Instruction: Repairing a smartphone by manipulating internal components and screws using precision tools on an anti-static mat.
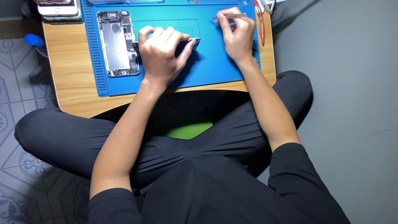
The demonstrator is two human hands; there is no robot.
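Risk of slipping: left hand presses a small dark flat phone part on its edge against the blue silicone work mat; I judge that too much pressure from the fingers can make the part flip or slide away over the mat.
Risk from the tool: right hand pinches thin metal tweezers between thumb and fingers; the sharp tip points to the left, and I think it can scratch the part or drop a tiny piece if the grip loosens.
Risk near the open phone: opened silver phone body with bare inner frame lies just beside the left hand, touching the mat; a careless wrist move can push it, in my judgement.
Risk at the edge: red-handled tool lies near the right rim of the light wooden table, close to the right hand, so an elbow move may knock it off.
State of left hand: closed around the dark part, fingers curled over its top.
State of right hand: closed on the tweezers.
Look of the part: dark, thin, mostly hidden under the fingers; only its right end shows, with a paler edge.
Place of the part: middle of the mat, between the phone body and the right hand.
Other things: stack of phones at the far left corner of the table.
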